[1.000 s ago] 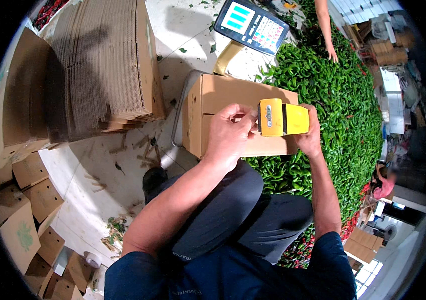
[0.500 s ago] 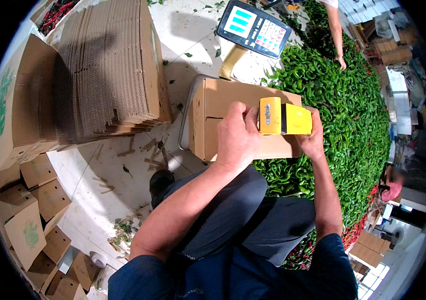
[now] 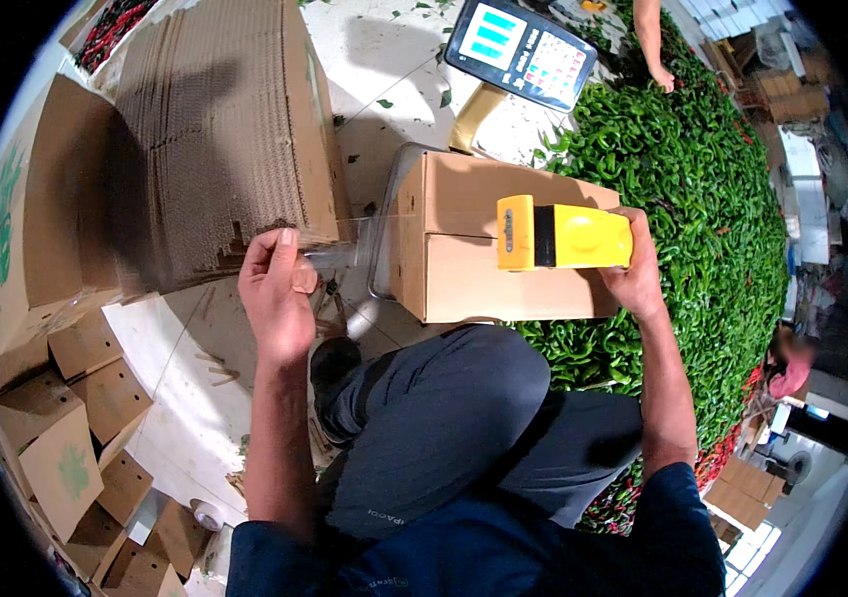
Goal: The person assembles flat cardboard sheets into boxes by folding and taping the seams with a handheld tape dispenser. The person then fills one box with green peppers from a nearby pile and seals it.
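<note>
A closed cardboard box (image 3: pixel 464 289) rests on a scale platform (image 3: pixel 377 264) in front of my knees. Over its top my right hand (image 3: pixel 636 274) grips a yellow tape dispenser (image 3: pixel 588 239) by its right end. A strip of clear packing tape (image 3: pixel 369 231) stretches leftward from the dispenser, past the box's left edge. My left hand (image 3: pixel 280 298), left of the box, pinches the free end of the tape between thumb and fingers. The seam between the box's flaps runs beneath the strip; whether the tape touches the cardboard I cannot tell.
The scale's display panel (image 3: pixel 522 52) stands behind the box. A tall stack of flattened cartons (image 3: pixel 215 129) is at left, above several opened boxes (image 3: pixel 106 398). Green peppers (image 3: pixel 688 209) heap up on the right, where another person's hand (image 3: pixel 661 78) reaches in.
My left hand has moved left from the dispenser, drawing out a strip of tape. The dispenser remains above the box in my right hand. The other person's arm has shifted back.
</note>
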